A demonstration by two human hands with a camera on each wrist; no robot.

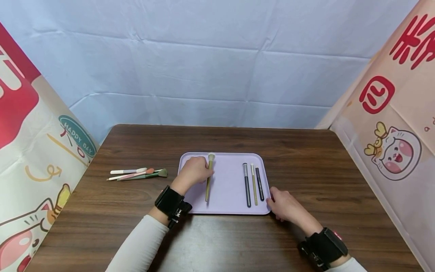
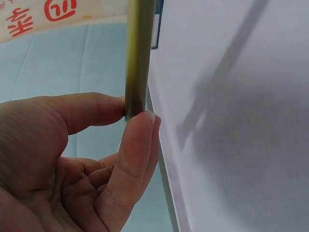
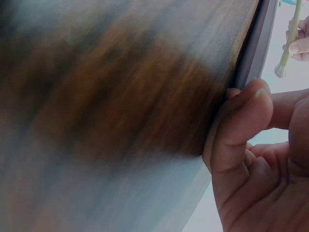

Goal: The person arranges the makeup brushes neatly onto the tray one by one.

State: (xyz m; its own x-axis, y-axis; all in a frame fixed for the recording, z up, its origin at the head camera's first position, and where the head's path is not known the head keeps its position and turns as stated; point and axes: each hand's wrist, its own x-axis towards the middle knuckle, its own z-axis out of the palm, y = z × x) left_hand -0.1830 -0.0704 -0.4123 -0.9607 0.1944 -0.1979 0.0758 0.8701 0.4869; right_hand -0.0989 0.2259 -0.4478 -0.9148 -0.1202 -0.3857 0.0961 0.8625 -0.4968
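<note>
My left hand (image 1: 195, 172) pinches a makeup brush (image 1: 209, 177) with a yellow-green handle over the left part of a lilac tray (image 1: 227, 209). The brush's pale bristles point away from me. Up close in the left wrist view, the handle (image 2: 137, 58) sits between thumb and fingertips, and its shadow falls on the tray. At the tray's near right corner, my right hand (image 1: 285, 204) grips the rim, its curled fingers (image 3: 241, 125) on the outer side. Inside the tray on the right lie a grey-black brush (image 1: 247, 185), a slim yellow-green brush (image 1: 254, 185) and a short black brush (image 1: 259, 184).
Several brushes lie bunched on the wooden table (image 1: 142, 204) left of the tray, among them a white brush (image 1: 127, 171), a pink one (image 1: 134, 175) and a green fan-shaped one (image 1: 162, 173). A pale blue cloth (image 1: 204, 75) hangs behind the table; printed sheets flank both sides.
</note>
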